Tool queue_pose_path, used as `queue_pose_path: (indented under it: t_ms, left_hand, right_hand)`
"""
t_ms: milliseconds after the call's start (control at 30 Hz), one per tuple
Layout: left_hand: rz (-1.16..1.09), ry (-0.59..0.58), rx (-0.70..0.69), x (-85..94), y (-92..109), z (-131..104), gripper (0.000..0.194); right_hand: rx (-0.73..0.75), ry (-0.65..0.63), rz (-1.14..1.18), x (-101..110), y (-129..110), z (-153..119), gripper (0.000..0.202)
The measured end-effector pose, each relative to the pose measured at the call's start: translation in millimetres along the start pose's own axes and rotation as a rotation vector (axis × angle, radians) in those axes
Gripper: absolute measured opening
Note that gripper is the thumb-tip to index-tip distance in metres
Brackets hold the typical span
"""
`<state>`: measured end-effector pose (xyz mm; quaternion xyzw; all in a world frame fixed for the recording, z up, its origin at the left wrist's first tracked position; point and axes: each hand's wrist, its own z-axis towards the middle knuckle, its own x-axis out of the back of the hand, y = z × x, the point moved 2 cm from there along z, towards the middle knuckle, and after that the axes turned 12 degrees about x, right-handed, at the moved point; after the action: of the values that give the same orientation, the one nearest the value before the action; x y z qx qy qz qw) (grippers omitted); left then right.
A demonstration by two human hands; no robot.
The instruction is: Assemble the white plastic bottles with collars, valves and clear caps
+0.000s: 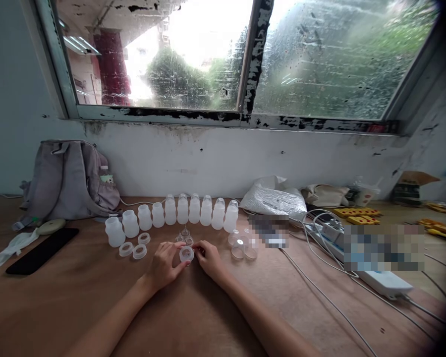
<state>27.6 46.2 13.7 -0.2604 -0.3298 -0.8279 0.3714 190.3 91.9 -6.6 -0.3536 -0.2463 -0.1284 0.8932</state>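
Between my two hands, low over the table, is a translucent bottle collar ring [187, 254]. My left hand [164, 262] is closed on it, thumb at its near edge and fingers at its far left. At its right edge is my right hand [208, 258], fingers curled together; whatever they pinch is hidden. Just beyond the ring stand several clear bottle nipples [185, 232]. Three loose collar rings [139, 251] lie to the left, and several clear domed caps [238, 252] to the right. Behind, frosted baby bottles [158, 214] form an arc, some open at the left, others capped at the right.
Left of the bottles are a grey backpack [69, 181], a black flat slab [42, 251] and a white cloth [13, 250]. On the right lie a silver pouch [275, 198], a white power strip [384, 282] with trailing cables, and yellow parts [357, 214]. A wall and window [156, 54] stand behind.
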Motion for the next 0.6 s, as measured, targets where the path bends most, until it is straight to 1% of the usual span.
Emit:
queue_pose_path:
  t_ms: [100,267,400,600]
  left_hand:
    - [0.027,-0.029,0.040,-3.5,-1.3,0.2,0.036]
    - [0.062,-0.112,0.099,-7.1,-4.4,-0.2,0.037]
    - [0.060,-0.180,0.105,-9.6,-4.9,-0.7,0.036]
    - [0.084,-0.191,0.088,-11.5,-6.6,-1.5,0.035]
  right_hand:
    - [0.003,-0.008,-0.014,-0.6,0.1,-0.5,0.021]
    - [0.008,-0.007,-0.034,-1.3,0.2,-0.6,0.021]
    - [0.005,-0.011,-0.042,-2.5,0.7,0.0,0.020]
    - [0.004,-0.017,-0.051,-3.7,1.2,0.2,0.020]
